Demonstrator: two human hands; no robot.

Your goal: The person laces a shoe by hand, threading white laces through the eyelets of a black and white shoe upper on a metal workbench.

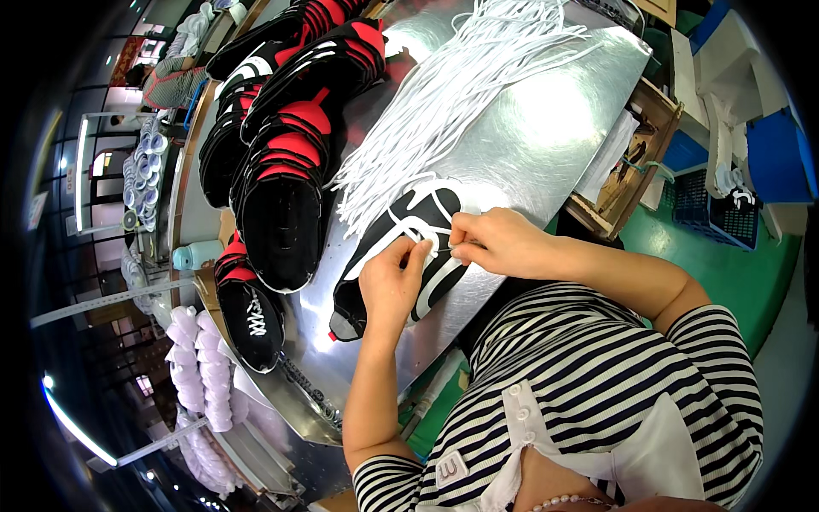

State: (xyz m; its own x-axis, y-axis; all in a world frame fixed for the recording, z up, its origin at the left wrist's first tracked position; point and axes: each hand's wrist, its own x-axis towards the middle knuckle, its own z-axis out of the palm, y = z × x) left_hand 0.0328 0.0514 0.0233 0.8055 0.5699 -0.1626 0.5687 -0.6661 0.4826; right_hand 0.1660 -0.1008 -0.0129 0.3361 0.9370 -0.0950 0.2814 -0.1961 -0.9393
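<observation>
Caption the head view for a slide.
Left hand and right hand thread a white lace through a black shoe upper on a metal table.
</observation>
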